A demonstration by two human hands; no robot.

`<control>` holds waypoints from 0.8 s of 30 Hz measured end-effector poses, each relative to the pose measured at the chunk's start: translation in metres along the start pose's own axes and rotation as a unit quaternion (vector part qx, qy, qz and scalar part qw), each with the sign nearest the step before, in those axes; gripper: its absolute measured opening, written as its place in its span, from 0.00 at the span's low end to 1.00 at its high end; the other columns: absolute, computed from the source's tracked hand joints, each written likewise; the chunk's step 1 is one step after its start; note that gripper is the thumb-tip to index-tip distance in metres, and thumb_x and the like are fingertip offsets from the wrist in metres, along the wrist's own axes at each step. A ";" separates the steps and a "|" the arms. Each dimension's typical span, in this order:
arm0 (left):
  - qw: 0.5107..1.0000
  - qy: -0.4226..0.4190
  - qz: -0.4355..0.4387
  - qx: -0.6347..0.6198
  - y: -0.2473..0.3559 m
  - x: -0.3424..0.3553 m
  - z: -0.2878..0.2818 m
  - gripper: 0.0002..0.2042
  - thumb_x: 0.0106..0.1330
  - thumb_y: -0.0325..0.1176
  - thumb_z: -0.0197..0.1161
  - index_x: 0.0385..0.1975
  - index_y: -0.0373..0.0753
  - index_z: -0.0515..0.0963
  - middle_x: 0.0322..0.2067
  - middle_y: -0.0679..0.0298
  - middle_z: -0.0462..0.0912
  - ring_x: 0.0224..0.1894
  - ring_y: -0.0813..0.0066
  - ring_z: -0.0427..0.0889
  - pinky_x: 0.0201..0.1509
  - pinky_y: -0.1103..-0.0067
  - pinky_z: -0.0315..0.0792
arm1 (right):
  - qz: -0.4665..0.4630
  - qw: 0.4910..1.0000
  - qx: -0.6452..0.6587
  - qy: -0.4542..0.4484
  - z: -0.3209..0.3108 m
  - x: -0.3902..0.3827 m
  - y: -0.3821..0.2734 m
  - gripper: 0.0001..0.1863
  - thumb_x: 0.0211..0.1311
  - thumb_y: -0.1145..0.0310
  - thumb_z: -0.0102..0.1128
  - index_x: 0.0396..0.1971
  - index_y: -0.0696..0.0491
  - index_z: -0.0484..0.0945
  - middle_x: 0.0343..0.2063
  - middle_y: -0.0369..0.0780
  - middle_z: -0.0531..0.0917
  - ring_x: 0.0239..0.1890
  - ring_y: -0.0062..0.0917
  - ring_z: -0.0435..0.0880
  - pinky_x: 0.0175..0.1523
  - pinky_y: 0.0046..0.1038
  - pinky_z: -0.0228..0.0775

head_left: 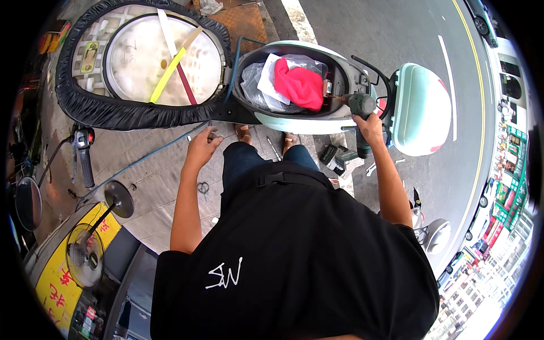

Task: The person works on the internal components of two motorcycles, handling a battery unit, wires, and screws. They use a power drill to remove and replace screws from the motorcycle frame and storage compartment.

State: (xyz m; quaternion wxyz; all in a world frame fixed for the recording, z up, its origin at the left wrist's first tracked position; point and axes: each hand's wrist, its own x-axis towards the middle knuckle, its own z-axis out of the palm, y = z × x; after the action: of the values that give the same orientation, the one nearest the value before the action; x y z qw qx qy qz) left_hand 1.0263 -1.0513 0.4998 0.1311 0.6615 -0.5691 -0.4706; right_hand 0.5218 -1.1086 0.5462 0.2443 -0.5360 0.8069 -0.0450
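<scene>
My right hand (369, 129) grips the handle of a dark green cordless drill (361, 105). The drill's front end points left into the rear of the open under-seat compartment (339, 63) of a pale mint scooter (306, 124). A red cloth (300, 85) lies on clear plastic and white paper inside that compartment. My left hand (204, 146) hangs below the raised seat (150, 116), apart from the scooter, its fingers curled together; whatever they may hold is hidden. The seat is tipped up to the left, showing its pale underside with yellow, white and dark red strips.
A mint top box (422, 107) sits at the scooter's tail. Power tool parts (338, 158) and wrenches (371, 169) lie on the ground near my feet. A blue hose (148, 161) crosses the pavement. Another handlebar (85, 161) and a fan (85, 255) stand at left; a road (419, 28) runs at right.
</scene>
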 end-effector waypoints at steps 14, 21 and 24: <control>0.965 -0.203 0.093 -0.138 0.051 0.115 0.095 0.17 0.62 0.37 0.63 0.46 0.34 0.76 0.31 0.60 0.82 0.34 0.75 0.80 0.41 0.78 0.73 | 0.128 0.984 0.098 -0.075 0.004 0.023 -0.038 0.28 0.44 0.48 0.65 0.29 0.64 0.82 0.28 0.50 0.84 0.34 0.38 0.85 0.44 0.32 0.74; 0.938 -0.257 0.136 -0.190 0.094 0.156 0.188 0.15 0.61 0.35 0.64 0.43 0.32 0.78 0.32 0.61 0.83 0.31 0.78 0.79 0.37 0.81 0.72 | 0.069 0.995 0.012 -0.065 0.002 0.014 -0.037 0.23 0.48 0.53 0.65 0.31 0.62 0.83 0.22 0.44 0.84 0.27 0.30 0.84 0.37 0.30 0.74; 0.930 -0.281 0.182 -0.148 0.115 0.174 0.227 0.15 0.60 0.32 0.61 0.47 0.35 0.78 0.31 0.62 0.83 0.29 0.79 0.78 0.35 0.81 0.72 | 0.051 0.993 0.025 -0.099 -0.003 0.009 -0.053 0.25 0.48 0.52 0.65 0.31 0.62 0.82 0.22 0.45 0.84 0.28 0.30 0.85 0.38 0.31 0.74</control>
State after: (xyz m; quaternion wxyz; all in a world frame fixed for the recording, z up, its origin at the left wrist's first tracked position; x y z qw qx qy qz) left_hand 0.7633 -1.1579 0.3806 0.1454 0.3598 -0.6175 -0.6842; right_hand 0.5619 -1.1394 0.5635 0.3381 -0.4895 0.8038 0.0006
